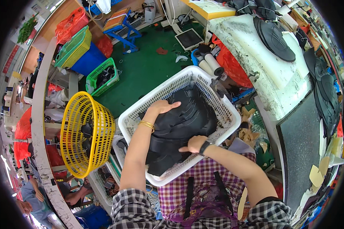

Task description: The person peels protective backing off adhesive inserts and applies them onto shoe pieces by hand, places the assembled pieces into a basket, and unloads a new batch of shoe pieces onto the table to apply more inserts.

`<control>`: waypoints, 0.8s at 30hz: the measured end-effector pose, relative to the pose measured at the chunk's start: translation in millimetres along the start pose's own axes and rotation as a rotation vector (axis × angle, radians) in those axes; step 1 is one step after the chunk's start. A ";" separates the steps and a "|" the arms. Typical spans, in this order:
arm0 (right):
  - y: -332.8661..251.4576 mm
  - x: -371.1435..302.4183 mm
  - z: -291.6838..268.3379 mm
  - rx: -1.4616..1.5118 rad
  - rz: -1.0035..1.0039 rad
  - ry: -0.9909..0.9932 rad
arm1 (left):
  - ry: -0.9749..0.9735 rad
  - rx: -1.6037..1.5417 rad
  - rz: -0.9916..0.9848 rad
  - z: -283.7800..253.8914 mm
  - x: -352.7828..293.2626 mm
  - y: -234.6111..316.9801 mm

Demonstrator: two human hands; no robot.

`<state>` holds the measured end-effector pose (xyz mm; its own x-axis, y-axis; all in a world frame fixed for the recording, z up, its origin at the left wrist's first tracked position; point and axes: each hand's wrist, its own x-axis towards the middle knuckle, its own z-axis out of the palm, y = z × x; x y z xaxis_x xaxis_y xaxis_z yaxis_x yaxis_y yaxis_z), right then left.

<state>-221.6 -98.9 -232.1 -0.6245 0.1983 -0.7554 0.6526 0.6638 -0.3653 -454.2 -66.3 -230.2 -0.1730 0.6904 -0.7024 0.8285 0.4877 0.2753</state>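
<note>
When handling the black sheet pieces (189,120) heaped in the white basket (233,121) at mid-frame, expect something soft and bendable, judging by the folds and rounded, overlapping edges. Probably light singly, weightier as a stack; likely to slip layer over layer, and hardly fragile, though perhaps prone to creasing. Best to pinch a lifted edge near the top of the heap, or to press thumb against fingers across several layers; for the whole load, better to hold by the basket's stiff rim.

Left hand (164,106) above centre, on the upper left part of the heap, thumb pointing right; right hand (197,144) below centre, on the near side of the heap, with one digit stretched leftward over the black material. Cannot tell for either whether grasping a layer or merely resting, with most of the fingers out of sight.

Hard to make out: the number of layers, the full outline of any one piece, and the basket floor beneath. Also hidden, the support under the basket, with checked cloth (176,196) showing below its near edge. At centre left, a yellow basket (105,131) with dark contents only partly visible through the lattice. On the right, a grey-topped desk (298,137), bent by the lens and cut off by the dark rim.
</note>
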 end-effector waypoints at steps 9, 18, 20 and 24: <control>16.9 20.5 0.8 0.303 0.167 0.385 | 0.084 -0.411 0.062 42.7 -3.4 -24.9; 67.1 5.7 -18.2 1.684 0.533 0.289 | -0.158 -0.668 0.012 34.9 -25.4 -11.0; 54.0 3.0 -3.9 1.809 0.437 0.423 | -0.069 -0.758 -0.035 34.7 -26.8 -12.9; 47.7 34.6 5.8 1.724 0.485 0.627 | -0.084 -0.875 -0.131 39.8 -12.0 -28.3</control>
<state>-209.5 -64.6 -278.9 -0.0666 0.5814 -0.8109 0.2049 -0.7874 -0.5814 -454.3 -109.6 -255.7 -0.1694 0.5760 -0.7997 0.0946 0.8172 0.5685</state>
